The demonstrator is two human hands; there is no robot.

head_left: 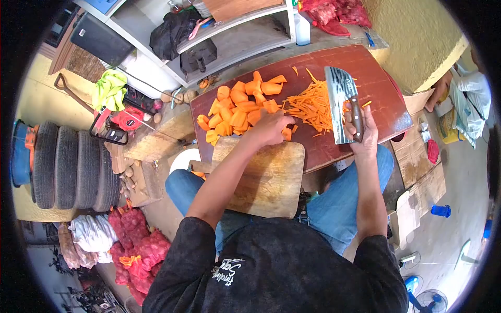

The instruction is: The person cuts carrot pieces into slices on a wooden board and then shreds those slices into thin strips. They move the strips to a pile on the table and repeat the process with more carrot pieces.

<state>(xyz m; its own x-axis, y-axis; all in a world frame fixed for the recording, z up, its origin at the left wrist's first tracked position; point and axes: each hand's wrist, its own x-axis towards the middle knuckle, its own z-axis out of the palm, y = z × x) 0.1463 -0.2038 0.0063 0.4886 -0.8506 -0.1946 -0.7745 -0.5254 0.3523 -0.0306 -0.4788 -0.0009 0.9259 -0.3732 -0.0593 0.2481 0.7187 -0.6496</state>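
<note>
My right hand (pixel 362 128) is closed round the dark wooden handle of a wide-bladed cleaver (pixel 339 104), its blade upright beside a heap of thin carrot strips (pixel 310 107). Over at the near side of the carrot chunks (pixel 237 107), my left hand (pixel 272 128) reaches with bent fingers to a piece of carrot; its fingertips are partly hidden among the orange pieces. Below that hand, a wooden cutting board (pixel 271 177) lies across my lap against the edge of the red-brown table (pixel 376 68).
Stacked tires (pixel 65 167) and red net sacks (pixel 138 245) are on the left. A metal shelf (pixel 245 44) stands behind the table. On the right are flattened cardboard (pixel 417 161), a blue object (pixel 441 211), a fan (pixel 430 301) and part of another person (pixel 441 91).
</note>
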